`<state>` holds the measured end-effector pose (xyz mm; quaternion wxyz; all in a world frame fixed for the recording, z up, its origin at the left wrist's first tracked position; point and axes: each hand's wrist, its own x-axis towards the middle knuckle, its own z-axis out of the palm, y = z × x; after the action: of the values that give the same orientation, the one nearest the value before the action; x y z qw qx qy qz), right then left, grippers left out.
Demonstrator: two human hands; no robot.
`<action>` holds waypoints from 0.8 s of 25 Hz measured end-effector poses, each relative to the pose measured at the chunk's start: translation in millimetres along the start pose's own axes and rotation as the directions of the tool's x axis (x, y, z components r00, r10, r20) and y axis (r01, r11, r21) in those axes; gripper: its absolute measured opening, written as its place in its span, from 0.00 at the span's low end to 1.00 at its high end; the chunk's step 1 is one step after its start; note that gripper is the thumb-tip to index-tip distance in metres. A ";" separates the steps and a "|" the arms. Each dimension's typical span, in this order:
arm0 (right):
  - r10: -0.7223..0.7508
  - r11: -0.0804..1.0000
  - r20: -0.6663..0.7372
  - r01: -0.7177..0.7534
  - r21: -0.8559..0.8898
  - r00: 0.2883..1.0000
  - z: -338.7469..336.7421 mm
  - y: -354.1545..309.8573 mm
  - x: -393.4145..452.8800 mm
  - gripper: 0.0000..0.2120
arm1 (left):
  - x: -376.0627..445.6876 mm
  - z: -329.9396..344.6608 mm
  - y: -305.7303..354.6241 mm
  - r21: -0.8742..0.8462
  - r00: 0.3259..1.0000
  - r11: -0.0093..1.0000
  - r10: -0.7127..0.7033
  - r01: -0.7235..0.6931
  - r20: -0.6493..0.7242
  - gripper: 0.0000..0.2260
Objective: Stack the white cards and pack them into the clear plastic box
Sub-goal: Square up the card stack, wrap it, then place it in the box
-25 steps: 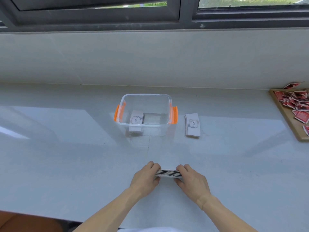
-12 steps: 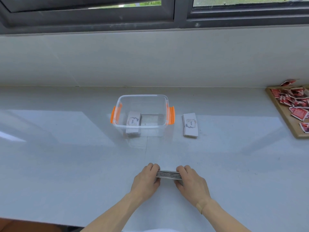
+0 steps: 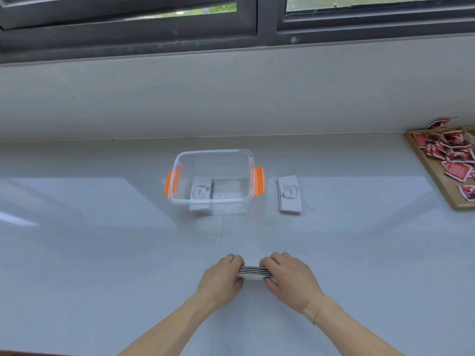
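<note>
A small stack of white cards stands on its long edge on the pale counter, near me. My left hand grips its left end and my right hand grips its right end, so only the middle of the stack shows. Farther back sits the clear plastic box with orange side clips. One stack of white cards lies flat inside it at the left. Another stack of white cards lies on the counter just right of the box.
A wooden tray with several red packets rests at the far right edge. A low wall and a dark window frame rise behind the counter.
Both hands stay on the stack of cards in the same spot. The view has shifted slightly, so the box and tray appear a little further right.
</note>
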<state>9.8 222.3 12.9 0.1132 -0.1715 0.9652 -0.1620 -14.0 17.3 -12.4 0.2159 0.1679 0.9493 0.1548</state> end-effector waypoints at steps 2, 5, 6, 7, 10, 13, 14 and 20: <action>0.024 0.999 0.046 -0.026 0.044 0.999 -4.3 4.7 3.2 0.10 | 7.4 -5.6 2.5 -0.045 0.999 0.999 -0.013 0.014 0.033 0.08; 0.165 0.955 0.107 -0.186 0.229 0.980 -16.3 19.0 6.5 0.09 | 24.2 -19.5 9.9 -0.392 0.988 0.909 -0.107 0.141 0.109 0.07; 0.234 0.901 0.146 -0.271 0.339 0.961 -20.6 26.2 7.4 0.08 | 30.1 -23.7 14.3 -0.533 0.979 0.822 -0.147 0.200 0.141 0.07; 0.296 0.816 0.186 -0.349 0.461 0.937 -23.4 33.5 7.9 0.07 | 34.7 -27.0 20.2 -0.646 0.969 0.722 -0.180 0.248 0.171 0.08; 0.451 0.469 0.246 -0.462 0.752 0.858 -25.4 46.6 8.6 0.05 | 47.3 -26.8 41.1 -0.806 0.944 0.495 -0.216 0.325 0.248 0.12; 0.551 0.162 0.309 -0.463 0.871 0.775 -23.0 52.4 11.6 0.05 | 60.2 -22.8 63.1 -0.835 0.936 0.425 -0.188 0.350 0.296 0.12; 0.565 0.108 0.322 -0.456 0.884 0.759 -22.8 54.4 13.8 0.06 | 65.2 -23.3 68.7 -0.848 0.935 0.396 -0.194 0.353 0.298 0.11; 0.687 0.317 0.143 -0.471 0.823 0.712 -36.7 71.5 47.8 0.13 | 110.3 -35.8 92.8 -0.883 0.917 0.340 -0.343 0.324 0.205 0.11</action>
<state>-65.1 278.3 13.7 0.1148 0.2816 0.7756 -0.5531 -100.9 135.1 12.9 0.2904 -0.1733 0.7298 0.5941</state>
